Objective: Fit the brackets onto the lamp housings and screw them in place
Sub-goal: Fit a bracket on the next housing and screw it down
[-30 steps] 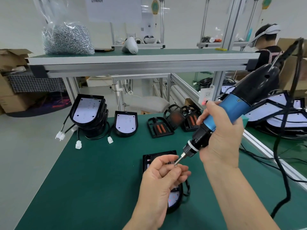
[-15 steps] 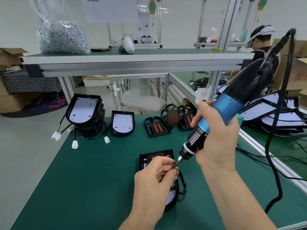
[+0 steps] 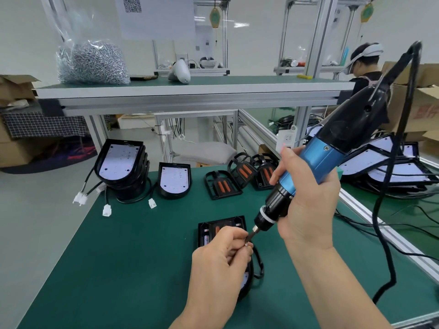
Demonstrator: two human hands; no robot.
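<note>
left hand (image 3: 221, 260) pinches a tiny screw (image 3: 246, 245) right at the tip of the screwdriver (image 3: 316, 167), which the right hand (image 3: 306, 210) grips tilted, tip pointing down at the lamp housing (image 3: 209, 227) lying on the surface (image 3: 118, 257) directly under the left hand. that hand covers most of the housing, spare brackets (image 3: 222, 185) sit well behind it

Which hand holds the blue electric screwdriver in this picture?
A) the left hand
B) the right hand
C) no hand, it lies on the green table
B: the right hand is wrapped round the blue screwdriver, while the left hand pinches a small screw at its tip.
</note>
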